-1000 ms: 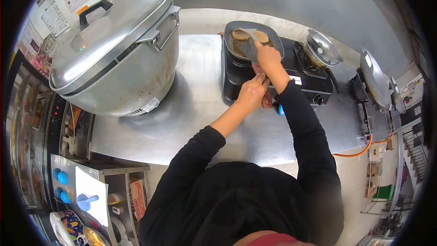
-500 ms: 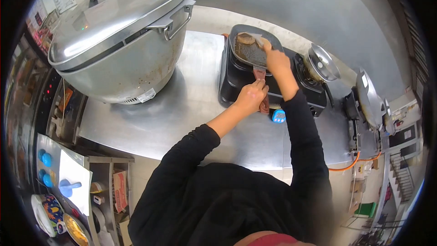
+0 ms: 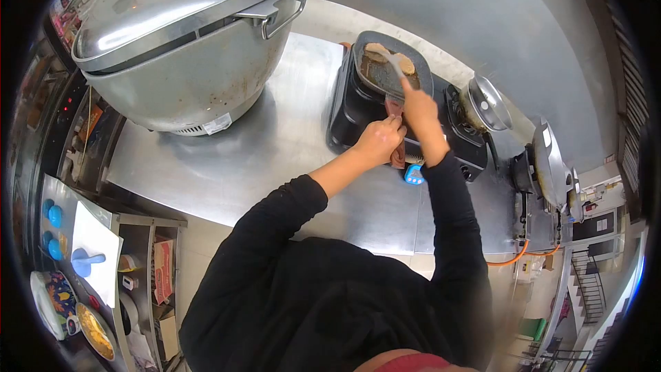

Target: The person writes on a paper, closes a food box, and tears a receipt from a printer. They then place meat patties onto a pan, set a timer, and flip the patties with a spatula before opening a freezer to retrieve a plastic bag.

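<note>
A dark grey frying pan (image 3: 413,86) sits on the left burner of a black gas stove (image 3: 351,107). Two browned flat pieces of food (image 3: 375,49) lie at its far end. My left hand (image 3: 380,139) grips the pan's reddish-brown handle (image 3: 398,155) at the stove's front. My right hand (image 3: 418,107) holds a light grey spatula (image 3: 392,62) whose blade rests between the two food pieces. Both arms wear black sleeves.
A huge steel pot with a lid (image 3: 186,34) stands on the steel counter (image 3: 268,158) at left. A blue timer (image 3: 414,176) lies by the stove front. A small steel pot (image 3: 485,103) occupies the right burner; another stove with a pan (image 3: 551,158) and orange hose (image 3: 516,255) farther right.
The view has shifted, moving the big pot up and left. My right hand has drawn back slightly, the spatula still in the pan. My left hand stays on the handle.
</note>
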Tool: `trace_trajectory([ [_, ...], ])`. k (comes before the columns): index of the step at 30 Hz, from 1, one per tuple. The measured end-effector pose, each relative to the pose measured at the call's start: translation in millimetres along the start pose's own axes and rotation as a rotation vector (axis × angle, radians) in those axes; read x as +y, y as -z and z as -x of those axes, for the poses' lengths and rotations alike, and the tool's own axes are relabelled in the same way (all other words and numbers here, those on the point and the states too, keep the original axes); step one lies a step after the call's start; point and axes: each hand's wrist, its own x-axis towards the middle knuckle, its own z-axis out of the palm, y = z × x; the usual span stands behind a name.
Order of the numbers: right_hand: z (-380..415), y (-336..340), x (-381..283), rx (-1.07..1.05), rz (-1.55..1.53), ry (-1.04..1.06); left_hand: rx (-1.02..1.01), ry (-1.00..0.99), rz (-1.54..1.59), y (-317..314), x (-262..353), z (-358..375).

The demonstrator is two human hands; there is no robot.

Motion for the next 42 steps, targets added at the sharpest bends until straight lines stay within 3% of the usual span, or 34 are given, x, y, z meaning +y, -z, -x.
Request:
trace_trajectory([
  [5, -3.5, 19.7, 6.5, 0.019, 0.045, 0.006, 0.002, -0.008, 0.003, 1.2, -0.4, 0.4],
  [9, 8.2, -7.3, -2.9, 0.023, 0.043, -0.013, -0.079, 0.042, 0.045, 8.1, 2.4, -2.0],
  [12, 0.5, 30.9, 6.6, -0.011, -0.05, -0.011, 0.004, -0.021, 0.022, 5.5, 0.5, -0.9],
  [26, 28.8, 4.1, -11.7, -0.036, -0.057, -0.09, -0.06, 0.018, 0.045, 8.0, 0.7, -2.8],
  [29, 23.8, 16.2, 5.9, 0.062, -0.024, -0.036, -0.093, 0.02, 0.053, 10.5, 3.4, -1.9],
  [33, 22.1, 21.1, 40.4, 0.134, -0.033, -0.147, -0.027, 0.0, 0.016, 5.1, 0.8, 0.0],
  [42, 45.9, -10.1, 32.1, -0.008, 0.004, -0.206, -0.024, -0.013, 0.054, 10.5, 1.4, -3.8],
])
